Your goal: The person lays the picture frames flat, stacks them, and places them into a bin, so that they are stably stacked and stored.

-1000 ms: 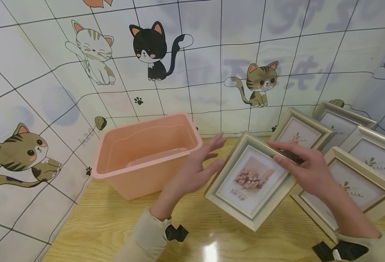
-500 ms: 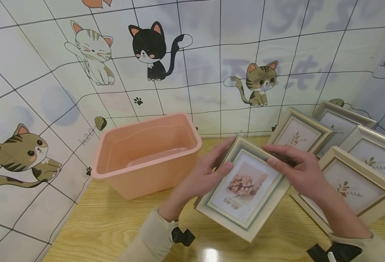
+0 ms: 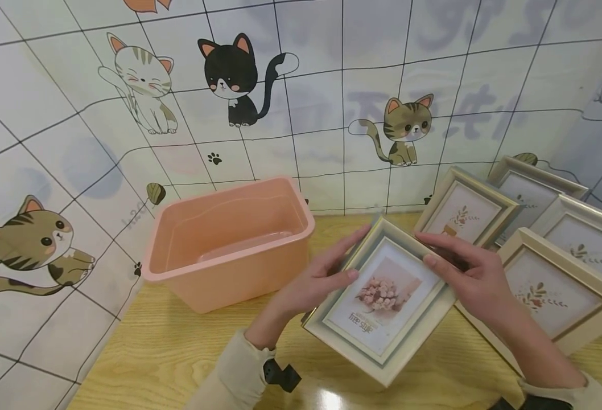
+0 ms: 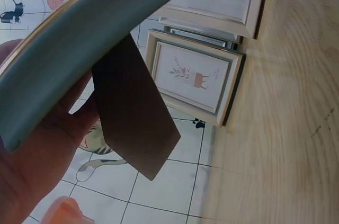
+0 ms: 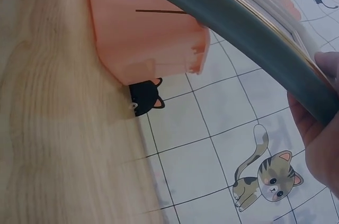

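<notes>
Since earlier, the left hand [image 3: 313, 282] closes onto the picture frame [image 3: 378, 302], which shifts toward 7 o'clock | pink tub [image 3: 244, 279]: on table [image 3: 142, 353], 10 o'clock of picture frame | left hand: grips 10 o'clock edge | picture frame: tilted between both hands | right hand [image 3: 477, 279]: grips 2 o'clock edge | standing frames [image 3: 552, 290]: 2 o'clock

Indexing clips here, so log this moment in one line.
left hand: grips frame; right hand: grips frame; stand: folded out; bin: left of frame; other frames: right
</notes>
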A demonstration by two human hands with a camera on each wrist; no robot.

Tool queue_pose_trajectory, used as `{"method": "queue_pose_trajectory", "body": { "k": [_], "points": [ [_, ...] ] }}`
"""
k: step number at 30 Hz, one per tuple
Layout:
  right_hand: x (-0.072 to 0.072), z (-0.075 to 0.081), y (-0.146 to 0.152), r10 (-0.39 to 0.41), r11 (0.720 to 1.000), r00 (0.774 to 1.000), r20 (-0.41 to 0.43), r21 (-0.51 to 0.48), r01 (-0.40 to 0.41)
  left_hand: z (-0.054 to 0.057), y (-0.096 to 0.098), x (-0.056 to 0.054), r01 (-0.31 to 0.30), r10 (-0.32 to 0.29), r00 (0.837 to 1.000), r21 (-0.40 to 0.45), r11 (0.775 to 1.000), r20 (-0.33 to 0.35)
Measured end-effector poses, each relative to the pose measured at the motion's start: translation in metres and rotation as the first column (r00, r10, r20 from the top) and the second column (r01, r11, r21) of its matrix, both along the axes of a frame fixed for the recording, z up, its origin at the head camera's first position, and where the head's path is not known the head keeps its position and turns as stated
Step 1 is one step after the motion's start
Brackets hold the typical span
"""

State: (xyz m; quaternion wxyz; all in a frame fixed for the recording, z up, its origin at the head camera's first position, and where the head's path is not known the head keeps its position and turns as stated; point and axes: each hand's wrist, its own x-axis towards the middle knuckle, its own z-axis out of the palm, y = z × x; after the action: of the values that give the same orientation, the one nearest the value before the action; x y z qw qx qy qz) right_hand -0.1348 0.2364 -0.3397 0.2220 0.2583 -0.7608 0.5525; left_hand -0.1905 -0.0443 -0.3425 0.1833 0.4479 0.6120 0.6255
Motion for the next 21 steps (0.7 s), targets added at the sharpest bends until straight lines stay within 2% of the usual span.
{"method": "queue_pose_trajectory", "body": {
  "k": [9,13,21],
  "points": [
    [0.004,-0.013,0.001,-0.027,0.999,1.000,0.002,-0.026,0.027,-0.013,-0.007,-0.002,-0.004,0.001,0.999,-0.054,0.999,-0.048],
    [0.003,-0.018,0.000,-0.023,0.998,0.999,0.030,-0.055,0.025,-0.018,-0.013,-0.002,-0.001,-0.001,0.999,-0.058,0.998,-0.032],
    [0.000,-0.025,0.000,-0.095,0.985,0.991,0.091,-0.139,0.107,-0.024,-0.024,0.001,-0.039,0.042,0.999,-0.087,0.995,0.034]
  ]
}}
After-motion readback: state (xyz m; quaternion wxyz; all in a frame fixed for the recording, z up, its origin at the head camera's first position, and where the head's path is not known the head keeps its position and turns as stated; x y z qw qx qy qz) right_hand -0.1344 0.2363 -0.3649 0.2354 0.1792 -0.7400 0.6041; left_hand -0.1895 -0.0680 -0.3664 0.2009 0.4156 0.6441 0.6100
